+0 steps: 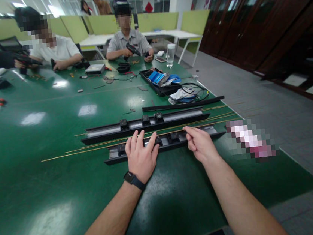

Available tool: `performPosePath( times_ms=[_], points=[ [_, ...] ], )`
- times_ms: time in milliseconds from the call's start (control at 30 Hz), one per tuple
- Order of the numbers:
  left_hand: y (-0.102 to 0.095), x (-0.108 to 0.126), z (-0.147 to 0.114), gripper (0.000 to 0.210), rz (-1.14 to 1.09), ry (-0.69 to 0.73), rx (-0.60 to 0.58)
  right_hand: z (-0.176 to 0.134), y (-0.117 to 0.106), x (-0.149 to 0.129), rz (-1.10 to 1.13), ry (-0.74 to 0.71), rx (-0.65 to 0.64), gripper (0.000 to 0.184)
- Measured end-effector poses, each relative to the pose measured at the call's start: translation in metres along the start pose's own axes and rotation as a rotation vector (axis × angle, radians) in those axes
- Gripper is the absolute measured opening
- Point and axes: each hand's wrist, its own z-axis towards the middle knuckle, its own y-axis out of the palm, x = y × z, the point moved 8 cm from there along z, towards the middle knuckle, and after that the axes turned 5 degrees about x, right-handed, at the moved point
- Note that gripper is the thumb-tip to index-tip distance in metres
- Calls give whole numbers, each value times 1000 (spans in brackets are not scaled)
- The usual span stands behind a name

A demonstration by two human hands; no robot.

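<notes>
Spreading its fingers loosely, the left hand (141, 151), with a watch (129, 178) on its wrist, lies over the near rail (173, 147). At its three o'clock, the right hand (200, 142) curls its fingers, index tip at one of the thin rods (53, 158); I cannot tell whether it pinches it. The rods run from the hands' nine o'clock towards two. Beyond, at twelve, lies the far rail (146, 127), then a strip (183, 104) and gloves (181, 96) at one. Farther, a person at eleven holds a drill (133, 49).
</notes>
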Motion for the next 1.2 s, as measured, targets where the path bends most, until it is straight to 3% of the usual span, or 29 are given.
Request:
performPosePath(
  times_ms=[367,900,1200],
  points=[
    [0,0,0,43,-16,-5,4,2,-1,2,-10,-5,34,36],
    [0,1,0,43,-5,3,10,-1,1,-1,-10,-5,-13,28],
    [0,1,1,42,5,5,-11,1,0,1,-21,-9,26,36]
  ],
)
